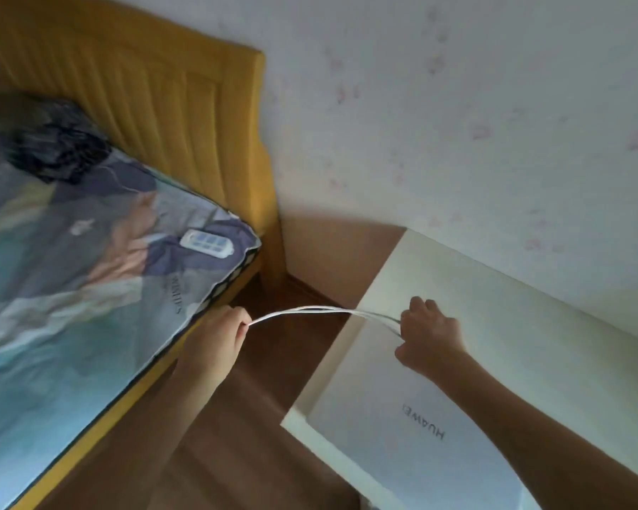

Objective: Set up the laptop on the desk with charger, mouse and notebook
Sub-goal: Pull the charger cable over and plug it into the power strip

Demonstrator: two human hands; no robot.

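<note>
Between both hands — left (214, 336), right (426, 334) pinching ends — thin white cable (310, 310), doubled, arching over closed silver laptop (402, 406).

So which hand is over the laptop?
The right hand, gripping the white cable above the closed laptop. The left hand pinches it beside the bed.

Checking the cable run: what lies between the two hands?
In the head view, only the white cable spans from left hand to right hand, above bare floor.
</note>
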